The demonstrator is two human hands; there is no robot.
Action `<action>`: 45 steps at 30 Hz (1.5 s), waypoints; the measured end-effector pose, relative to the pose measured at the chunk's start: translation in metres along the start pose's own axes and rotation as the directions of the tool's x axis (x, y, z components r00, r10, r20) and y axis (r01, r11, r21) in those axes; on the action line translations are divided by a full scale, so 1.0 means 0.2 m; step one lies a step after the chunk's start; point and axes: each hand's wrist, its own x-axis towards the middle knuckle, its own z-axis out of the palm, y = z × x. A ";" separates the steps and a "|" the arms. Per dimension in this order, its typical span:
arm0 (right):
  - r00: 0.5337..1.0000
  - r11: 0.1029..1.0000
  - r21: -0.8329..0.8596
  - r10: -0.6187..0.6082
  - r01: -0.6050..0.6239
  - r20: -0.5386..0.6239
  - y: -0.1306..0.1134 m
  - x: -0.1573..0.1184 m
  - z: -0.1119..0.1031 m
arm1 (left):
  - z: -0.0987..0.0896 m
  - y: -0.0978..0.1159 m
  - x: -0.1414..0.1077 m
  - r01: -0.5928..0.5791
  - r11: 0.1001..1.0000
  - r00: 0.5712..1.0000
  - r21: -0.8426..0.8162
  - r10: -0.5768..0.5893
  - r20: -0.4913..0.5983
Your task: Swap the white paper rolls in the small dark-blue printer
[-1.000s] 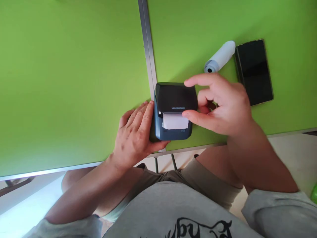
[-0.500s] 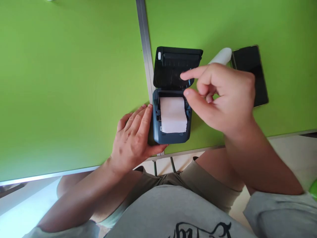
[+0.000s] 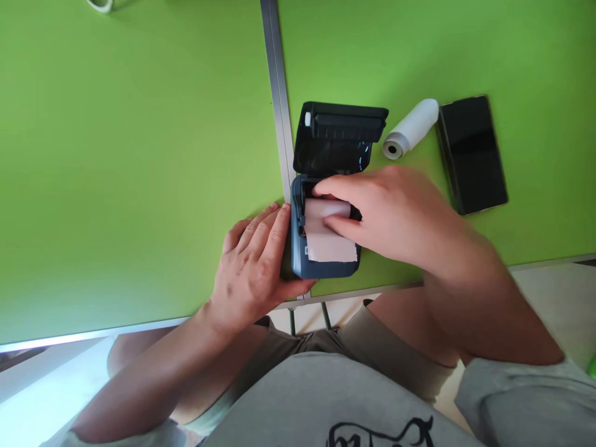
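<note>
A small dark-blue thermal printer [image 3: 302, 268] stands on the table near its front edge, its black lid [image 3: 333, 139] swung up and back. Inside sits a paper roll [image 3: 321, 214], its loose white end hanging over the printer's front. My left hand [image 3: 251, 267] braces the printer's near-left corner, fingers along the side and thumb along the front. My right hand [image 3: 391, 214] reaches in from the right, with thumb and index finger around the paper roll. Its other fingers are mostly hidden.
Right of the lid lies a white roll with a hollow core [image 3: 412, 127]. Beyond it is a black phone [image 3: 475, 155]. A metal seam [image 3: 275, 81] divides the green table [image 3: 139, 155]. At the top left edge shows part of a white ring-like object [image 3: 101, 6].
My right hand has come down and left from above the printer, and its thumb and index finger are now at the paper roll. My left hand stays at the printer's corner.
</note>
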 end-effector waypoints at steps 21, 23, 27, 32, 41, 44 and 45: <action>0.819 0.761 0.642 0.304 0.099 -0.486 0.27 -0.13 0.19 | 0.00 0.00 0.01 0.004 1.000 1.000 0.016 -0.004 -0.012; 0.824 0.827 0.559 0.270 0.066 -0.497 0.26 -0.13 0.19 | 0.00 0.01 0.01 0.005 1.000 1.000 0.015 -0.005 -0.013; 0.798 0.924 0.377 0.178 0.067 -0.576 0.26 -0.11 0.21 | 0.00 0.00 0.01 0.002 1.000 1.000 0.015 -0.002 -0.014; 0.802 0.981 0.193 0.094 0.026 -0.589 0.29 -0.09 0.25 | 0.00 0.00 0.01 0.007 1.000 1.000 0.005 -0.007 -0.015; 0.895 0.940 0.341 0.148 0.005 -0.422 0.25 -0.12 0.20 | 0.00 0.00 0.01 0.011 1.000 1.000 0.004 -0.011 -0.009; 0.808 0.894 0.428 0.153 0.131 -0.568 0.28 -0.15 0.19 | -0.01 0.00 0.01 0.015 1.000 1.000 -0.002 -0.015 -0.004; 0.756 0.901 0.413 0.179 0.130 -0.630 0.29 -0.15 0.19 | -0.01 0.01 0.01 0.013 1.000 1.000 -0.002 -0.013 -0.005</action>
